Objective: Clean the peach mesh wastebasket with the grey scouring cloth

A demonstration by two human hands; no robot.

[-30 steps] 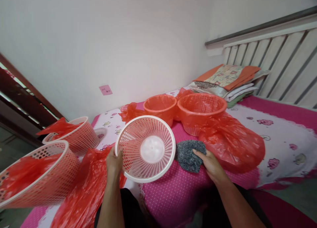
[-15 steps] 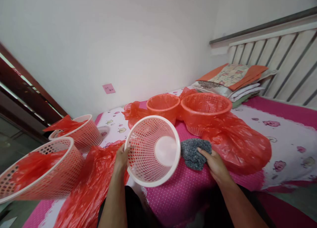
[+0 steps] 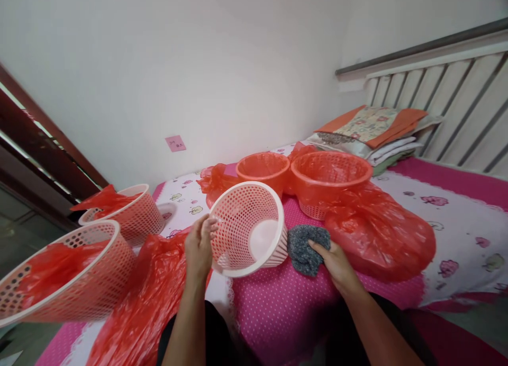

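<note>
A pale pink plastic basket (image 3: pixel 266 239) full of holes is tilted above the bed, its mouth turned towards me. My left hand (image 3: pixel 199 243) is at its left rim, with bent fingers overlapping the edge. My right hand (image 3: pixel 335 261) grips a dark grey, speckled cloth (image 3: pixel 308 249), thumb on top. The cloth lies against the basket's lower right outer wall. Crumpled red plastic film (image 3: pixel 148 292) spreads under and beside my left forearm.
Two baskets covered in red plastic, a smaller one (image 3: pixel 264 167) and a larger one (image 3: pixel 331 170), stand behind. At left are two pink baskets (image 3: pixel 123 270) (image 3: pixel 148 217) with red plastic inside. Folded bedding (image 3: pixel 373 125) is piled near the radiator (image 3: pixel 444 101).
The basket has turned and tipped so that more of its right outer wall shows. My left hand has shifted its fingers over the rim. The cloth has moved slightly left.
</note>
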